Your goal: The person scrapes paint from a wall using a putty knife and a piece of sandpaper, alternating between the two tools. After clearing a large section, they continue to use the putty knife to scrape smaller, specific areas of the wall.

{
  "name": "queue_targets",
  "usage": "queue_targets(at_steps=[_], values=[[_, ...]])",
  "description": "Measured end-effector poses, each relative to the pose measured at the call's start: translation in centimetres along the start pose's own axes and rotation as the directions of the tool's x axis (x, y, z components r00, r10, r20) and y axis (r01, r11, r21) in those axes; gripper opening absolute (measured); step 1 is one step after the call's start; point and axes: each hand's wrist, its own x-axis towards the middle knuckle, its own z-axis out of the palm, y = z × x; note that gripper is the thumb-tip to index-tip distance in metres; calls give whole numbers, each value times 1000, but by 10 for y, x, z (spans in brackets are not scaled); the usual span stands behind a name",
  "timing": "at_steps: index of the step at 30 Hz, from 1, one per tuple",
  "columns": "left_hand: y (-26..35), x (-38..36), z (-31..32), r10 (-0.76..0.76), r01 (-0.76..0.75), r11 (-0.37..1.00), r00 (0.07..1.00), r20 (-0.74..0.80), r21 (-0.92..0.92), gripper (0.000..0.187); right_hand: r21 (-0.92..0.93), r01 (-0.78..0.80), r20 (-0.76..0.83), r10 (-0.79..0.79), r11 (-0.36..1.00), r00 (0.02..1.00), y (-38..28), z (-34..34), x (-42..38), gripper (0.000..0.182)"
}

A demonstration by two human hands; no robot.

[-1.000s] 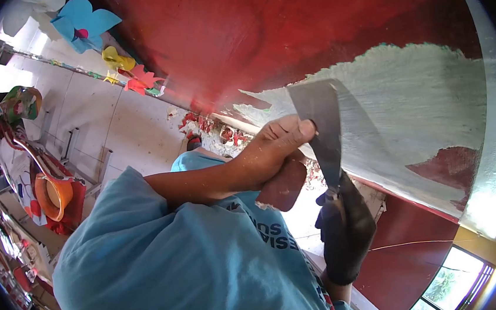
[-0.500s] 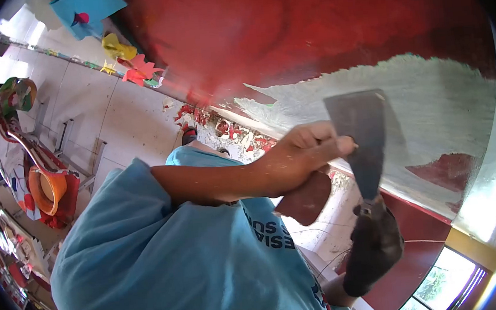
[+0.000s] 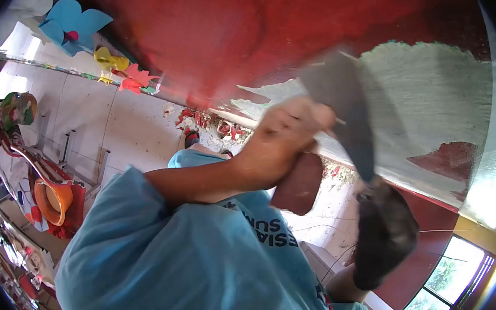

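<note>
My right hand (image 3: pixel 385 234), in a dark glove, grips a scraper (image 3: pixel 348 116) at its handle end, with the wide grey blade pointing up. My bare left hand (image 3: pixel 293 127) is closed, its fingertips right at the edge of the blade. A flat reddish-brown piece (image 3: pixel 299 185) with a rounded end sticks out below the left palm; its kind cannot be made out. Both hand and blade are smeared by motion. Behind the blade is a red-painted wall (image 3: pixel 237 32) with a bare greyish patch (image 3: pixel 431 91) where the paint is gone.
Red and white paint flakes (image 3: pixel 222 128) lie on the tiled floor (image 3: pixel 121 116) along the wall's foot. Paper flowers, including a blue one (image 3: pixel 68 23), hang at upper left. An orange container (image 3: pixel 54 200) stands at far left. A window (image 3: pixel 456 272) shows at lower right.
My left hand and the blade have moved up and left. My gloved hand has shifted slightly right, so the scraper leans more to the left. The view has tilted a little.
</note>
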Motion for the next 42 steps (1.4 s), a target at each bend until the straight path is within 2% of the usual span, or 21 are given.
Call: queue_targets(at_steps=[1, 3, 4, 5, 10, 12, 13, 14, 15, 17, 21, 23, 24, 25, 28, 31, 33, 37, 38, 41, 42], values=[[4, -6, -4, 20, -24, 999, 991, -132, -30, 23, -9, 177, 22, -177, 984, 984, -1, 16, 13, 25], [26, -9, -18, 71, -71, 976, 997, -6, -204, 23, 152, 116, 105, -133, 982, 986, -4, 38, 22, 30], [22, -11, -13, 24, -46, 996, 966, -256, -80, 25, 166, 106, 89, -122, 980, 989, -4, 38, 23, 31], [18, -13, -16, 70, -20, 985, 955, -287, 174, 23, 179, 93, 82, -109, 979, 991, -4, 35, 22, 32], [6, -1, -2, -186, 159, 950, 979, 79, 268, 20, -50, -85, 75, 88, 995, 993, 10, -3, -18, 20], [-3, 0, -4, -241, 211, 948, 965, 103, 237, 21, -78, -300, 34, 303, 951, 952, 17, -1, -31, 21], [-14, 1, -13, -180, 179, 967, 984, -12, 180, 24, -74, -300, 34, 303, 951, 952, 19, 9, -26, 21], [-22, 3, -19, -124, 140, 982, 985, -123, 129, 27, -119, -154, 15, 157, 981, 988, 19, 24, -15, 22], [-15, 6, -26, -136, 138, 989, 990, -38, 44, 31, -170, -9, 2, 9, 985, 1000, 17, 32, -11, 24], [8, -2, -25, -236, 236, 972, 966, 108, 13, 31, -26, -171, -21, 171, 985, 985, 13, 35, -13, 22], [-8, -7, -9, -232, 241, 966, 968, 99, -92, 28, -164, 15, 28, -11, 986, 1000, 21, 26, -29, 22], [-27, -4, -12, -231, 231, 969, 973, -3, 85, 24, -168, -34, 27, 39, 985, 999, 27, 21, -37, 21], [-38, -5, -23, -227, 231, 972, 971, -81, 36, 23, -17, -199, 23, 199, 980, 980, 22, 27, -34, 19], [-31, -4, -28, -181, 184, 983, 976, -120, 21, 23, -80, 21, 35, -18, 997, 999, 25, 37, -25, 20], [-20, 2, -37, -122, 125, 991, 989, -79, 39, 24, -49, 19, 16, -18, 999, 1000, 31, 53, -19, 24], [-31, 1, -27, -91, 85, 996, 976, -198, -42, 26, 76, -65, -21, 67, 995, 998, 34, 57, -28, 23], [-31, -5, -25, -249, 256, 966, 950, -190, 16, 25, -56, -1, -4, 1, 998, 1000, 44, 49, -36, 23], [-7, -7, -42, -228, 229, 973, 971, -78, 7, 25, 105, -101, -71, 109, 989, 992, 32, 69, -24, 24], [-23, 2, -51, -62, 68, 996, 994, -95, 63, 25, 16, -3, -19, 4, 1000, 1000, 36, 67, -23, 24], [-23, -4, -32, -105, 109, 994, 959, -262, 3, 25, 42, 21, -16, -20, 999, 1000, 41, 69, -29, 26], [-23, -7, -39, -152, 143, 984, 985, -83, -109, 26, 81, 31, -11, -31, 996, 999, 46, 70, -30, 27]])
